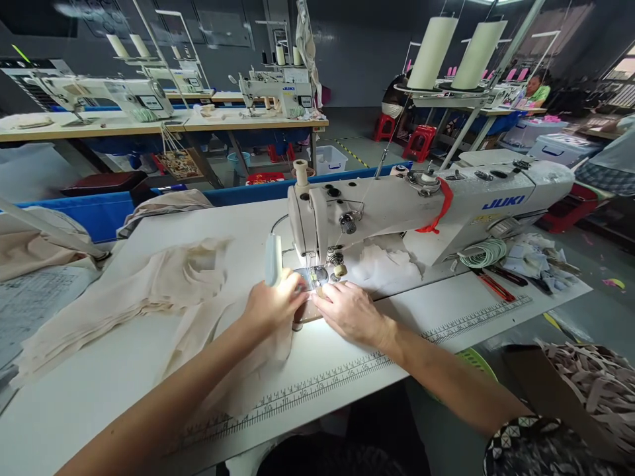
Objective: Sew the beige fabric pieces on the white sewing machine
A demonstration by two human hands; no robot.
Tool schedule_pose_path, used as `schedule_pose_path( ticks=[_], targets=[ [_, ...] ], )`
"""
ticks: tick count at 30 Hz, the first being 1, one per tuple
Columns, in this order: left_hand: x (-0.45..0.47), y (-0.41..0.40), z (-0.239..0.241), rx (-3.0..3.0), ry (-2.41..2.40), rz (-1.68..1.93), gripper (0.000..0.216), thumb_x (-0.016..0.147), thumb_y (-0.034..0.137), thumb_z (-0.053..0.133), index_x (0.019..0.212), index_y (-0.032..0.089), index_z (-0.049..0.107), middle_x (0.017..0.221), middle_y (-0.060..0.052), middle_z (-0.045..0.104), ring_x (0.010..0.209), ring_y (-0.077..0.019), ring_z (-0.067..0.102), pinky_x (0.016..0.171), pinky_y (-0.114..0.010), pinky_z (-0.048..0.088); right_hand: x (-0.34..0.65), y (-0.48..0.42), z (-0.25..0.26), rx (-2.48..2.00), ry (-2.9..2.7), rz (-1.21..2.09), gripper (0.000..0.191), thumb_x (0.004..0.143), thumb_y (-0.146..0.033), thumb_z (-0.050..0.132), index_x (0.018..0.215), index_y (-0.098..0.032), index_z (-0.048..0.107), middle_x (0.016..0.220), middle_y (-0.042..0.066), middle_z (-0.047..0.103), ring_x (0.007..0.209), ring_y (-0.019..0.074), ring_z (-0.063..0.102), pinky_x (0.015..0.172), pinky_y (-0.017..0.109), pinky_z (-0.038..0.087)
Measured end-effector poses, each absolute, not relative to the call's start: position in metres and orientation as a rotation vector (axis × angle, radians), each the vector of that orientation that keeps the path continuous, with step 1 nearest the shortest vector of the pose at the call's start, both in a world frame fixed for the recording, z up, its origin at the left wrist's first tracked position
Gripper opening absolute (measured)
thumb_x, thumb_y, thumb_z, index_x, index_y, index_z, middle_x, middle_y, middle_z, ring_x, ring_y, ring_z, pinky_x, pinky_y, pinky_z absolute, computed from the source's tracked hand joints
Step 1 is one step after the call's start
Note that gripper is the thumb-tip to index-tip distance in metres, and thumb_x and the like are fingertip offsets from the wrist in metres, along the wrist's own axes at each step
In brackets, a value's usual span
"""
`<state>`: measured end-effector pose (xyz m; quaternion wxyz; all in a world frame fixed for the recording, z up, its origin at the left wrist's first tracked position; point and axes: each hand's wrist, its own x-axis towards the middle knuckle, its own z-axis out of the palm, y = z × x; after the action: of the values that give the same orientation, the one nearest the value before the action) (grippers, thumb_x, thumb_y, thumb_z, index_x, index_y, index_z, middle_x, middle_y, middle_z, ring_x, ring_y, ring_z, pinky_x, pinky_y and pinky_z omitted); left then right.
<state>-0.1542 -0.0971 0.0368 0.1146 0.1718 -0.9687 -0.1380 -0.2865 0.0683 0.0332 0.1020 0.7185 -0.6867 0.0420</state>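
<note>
My left hand is closed at the left of the presser foot, its thumb and fingers pinching the edge of a thin cream fabric piece. That fabric hangs down over the table below the hand. My right hand lies just right of the needle, fingers curled together and thumb and fingertips pressed on the fabric edge. The fingertips of both hands nearly meet in front of the sewing machine. A small lamp shines on my left hand from above. The stitch itself is too small to make out.
Stacked cream fabric pieces lie to the left. Right are red-handled snips, coiled cord and scraps. A printed ruler runs along the front edge. Thread cones stand behind; a person sits far right.
</note>
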Motion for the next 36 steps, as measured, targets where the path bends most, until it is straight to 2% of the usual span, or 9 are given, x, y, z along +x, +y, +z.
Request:
schedule_pose_path(
  ticks=[2, 4, 7, 9, 13, 18, 25, 29, 36],
  targets=[
    [-0.147, -0.088, 0.035, 0.232, -2.776, -0.158, 0.023, 0.096, 0.019, 0.045, 0.094, 0.018, 0.067, 0.104, -0.012, 0.069, 0.088, -0.0279, 0.065, 0.062, -0.037, 0.054, -0.286, 0.067, 0.032, 2.128, -2.034, 0.095, 0.019, 0.101, -0.018, 0.049, 0.109, -0.013, 0.065, 0.098, 0.009, 0.064, 0.085, 0.0227, 0.054, 0.072, 0.037, 0.037],
    [-0.14, -0.078, 0.03, -0.024, -2.694, -0.064, 0.028, 0.097, 0.012, 0.04, 0.103, 0.013, 0.067, 0.109, -0.015, 0.068, 0.098, -0.0293, 0.064, 0.077, -0.041, 0.059, -0.287, 0.067, 0.032, 2.131, -2.037, 0.093, 0.018, 0.101, -0.019, 0.048, 0.104, -0.014, 0.065, 0.098, 0.009, 0.064, 0.084, 0.0224, 0.054, 0.072, 0.037, 0.037],
    [-0.131, -0.067, 0.02, -0.138, -2.587, 0.007, 0.032, 0.097, 0.007, 0.038, 0.118, 0.003, 0.062, 0.112, -0.019, 0.067, 0.103, -0.0292, 0.063, 0.088, -0.043, 0.061, -0.286, 0.067, 0.031, 2.131, -2.031, 0.119, 0.021, 0.102, -0.019, 0.048, 0.113, -0.013, 0.064, 0.1, 0.009, 0.064, 0.085, 0.0227, 0.055, 0.072, 0.037, 0.037],
    [-0.127, -0.064, 0.015, -0.111, -2.59, 0.0, 0.034, 0.097, 0.008, 0.039, 0.121, 0.0, 0.061, 0.112, -0.019, 0.067, 0.102, -0.0287, 0.063, 0.087, -0.041, 0.062, -0.286, 0.068, 0.032, 2.128, -2.026, 0.126, 0.023, 0.101, -0.019, 0.049, 0.118, -0.012, 0.064, 0.1, 0.01, 0.065, 0.085, 0.023, 0.055, 0.072, 0.037, 0.038],
    [-0.128, -0.065, 0.01, -0.135, -2.606, 0.07, 0.034, 0.098, 0.01, 0.039, 0.118, -0.003, 0.064, 0.112, -0.021, 0.067, 0.104, -0.0302, 0.062, 0.091, -0.042, 0.061, -0.289, 0.069, 0.034, 2.102, -2.044, 0.225, 0.023, 0.101, -0.019, 0.048, 0.115, -0.016, 0.066, 0.097, 0.008, 0.066, 0.081, 0.0219, 0.056, 0.071, 0.036, 0.039],
    [-0.138, -0.075, 0.007, -0.141, -2.616, 0.179, 0.036, 0.098, 0.012, 0.037, 0.117, 0.0, 0.065, 0.113, -0.022, 0.067, 0.105, -0.0305, 0.063, 0.092, -0.042, 0.061, -0.306, 0.067, 0.034, 1.901, -2.175, 0.353, 0.026, 0.101, -0.015, 0.044, 0.103, -0.018, 0.069, 0.089, 0.006, 0.069, 0.071, 0.0192, 0.058, 0.066, 0.034, 0.039],
    [-0.151, -0.083, 0.007, -0.111, -2.607, 0.199, 0.033, 0.1, 0.016, 0.037, 0.113, 0.005, 0.064, 0.106, -0.018, 0.068, 0.096, -0.0276, 0.063, 0.082, -0.037, 0.062, -0.316, 0.069, 0.035, 1.86, -2.145, 0.401, 0.026, 0.1, -0.014, 0.045, 0.093, -0.017, 0.07, 0.098, 0.009, 0.07, 0.074, 0.0181, 0.061, 0.067, 0.031, 0.041],
    [-0.153, -0.084, 0.005, -0.123, -2.586, 0.226, 0.032, 0.1, 0.016, 0.037, 0.111, 0.004, 0.064, 0.105, -0.02, 0.067, 0.095, -0.0284, 0.062, 0.08, -0.038, 0.061, -0.315, 0.07, 0.034, 1.868, -2.142, 0.418, 0.027, 0.102, -0.015, 0.044, 0.096, -0.017, 0.071, 0.1, 0.009, 0.071, 0.074, 0.0184, 0.061, 0.067, 0.031, 0.041],
    [-0.153, -0.082, 0.005, -0.1, -2.618, 0.126, 0.033, 0.1, 0.016, 0.036, 0.109, 0.009, 0.067, 0.107, -0.019, 0.067, 0.098, -0.0301, 0.063, 0.083, -0.043, 0.06, -0.311, 0.072, 0.03, 1.869, -2.158, 0.436, 0.026, 0.101, -0.016, 0.045, 0.099, -0.018, 0.071, 0.087, 0.006, 0.069, 0.069, 0.0181, 0.058, 0.065, 0.032, 0.037]
  ],
)
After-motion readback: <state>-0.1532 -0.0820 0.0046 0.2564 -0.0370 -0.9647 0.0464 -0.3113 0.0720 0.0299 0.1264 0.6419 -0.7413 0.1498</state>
